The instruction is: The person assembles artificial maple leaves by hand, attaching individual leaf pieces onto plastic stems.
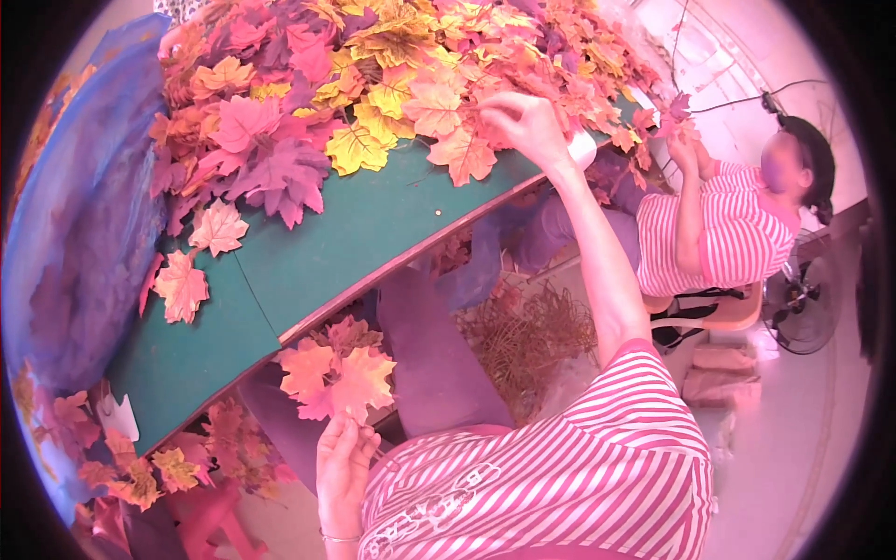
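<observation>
My left hand point(345, 457) is at the lower middle, near my body. Its thumb and fingers pinch the bottom of a small bunch of artificial maple leaves point(359, 383), orange and pink, fanned out above the fingertips. My right arm stretches out over the green table point(364, 224) to the edge of a big heap of artificial leaves point(401, 37) in yellow, orange, pink and purple. There my right hand point(527, 126) is bent with its fingertips together beside an orange leaf point(464, 154). What lies between those fingertips, if anything, is too small to make out.
A blue plastic bag point(89, 215) bulges at the left. Two pale leaves point(182, 285) lie near the table's left end. More leaves hang below it. Brown stems point(527, 336) are piled underneath. A seated co-worker point(719, 224) holds leaves at the right, by a fan point(801, 303).
</observation>
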Demonstrator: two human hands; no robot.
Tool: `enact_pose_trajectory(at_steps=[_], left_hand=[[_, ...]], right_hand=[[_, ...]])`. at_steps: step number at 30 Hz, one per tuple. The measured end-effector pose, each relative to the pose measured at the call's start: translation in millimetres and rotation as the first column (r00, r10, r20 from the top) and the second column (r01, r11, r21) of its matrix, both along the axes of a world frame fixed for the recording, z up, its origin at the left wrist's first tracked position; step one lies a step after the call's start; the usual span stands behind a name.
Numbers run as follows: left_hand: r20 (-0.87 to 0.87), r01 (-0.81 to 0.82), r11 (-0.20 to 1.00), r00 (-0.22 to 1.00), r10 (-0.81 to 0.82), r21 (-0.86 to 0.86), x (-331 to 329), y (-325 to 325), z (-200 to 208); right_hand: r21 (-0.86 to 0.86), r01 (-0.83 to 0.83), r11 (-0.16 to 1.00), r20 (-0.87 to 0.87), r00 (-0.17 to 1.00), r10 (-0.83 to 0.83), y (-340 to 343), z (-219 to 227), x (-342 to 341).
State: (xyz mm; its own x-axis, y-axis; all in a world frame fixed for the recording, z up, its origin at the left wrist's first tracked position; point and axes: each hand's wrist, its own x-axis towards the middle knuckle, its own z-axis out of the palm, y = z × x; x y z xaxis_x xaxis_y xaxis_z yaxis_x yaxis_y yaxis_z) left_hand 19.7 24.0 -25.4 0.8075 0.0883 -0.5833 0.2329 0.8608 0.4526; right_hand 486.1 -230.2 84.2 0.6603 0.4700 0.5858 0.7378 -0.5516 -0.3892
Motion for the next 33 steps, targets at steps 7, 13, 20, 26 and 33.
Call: enact_pose_trajectory(at_steps=[7,13,20,26,33], left_hand=[[-0.026,-0.027,0.999,0.999,0.028,0.037,-0.5,-5.6,3.7],[-0.15,-0.01,0.95,0.987,0.059,0.311,1.7,-4.5,5.5],[-0.057,-0.034,0.938,0.997,0.057,0.345,9.1,-8.0,-2.6],[0.106,-0.039,0.827,0.994,-0.025,0.561,-2.8,-7.2,-6.5],[-0.006,-0.062,0.965,0.998,0.065,0.256,2.7,-18.2,-3.2]], right_hand=[[-0.062,0.002,0.998,0.057,0.998,0.001,7.2,3.7,15.3],[0.035,-0.002,0.999,0.138,0.99,-0.003,27.8,36.9,1.8],[-0.067,-0.356,0.932,0.076,0.929,0.361,94.5,50.5,-166.7],[0.074,-0.873,0.482,-0.08,0.477,0.875,151.1,3.5,-311.2],[0.657,-0.72,0.223,-0.556,-0.264,0.788,153.9,-36.9,-320.5]])
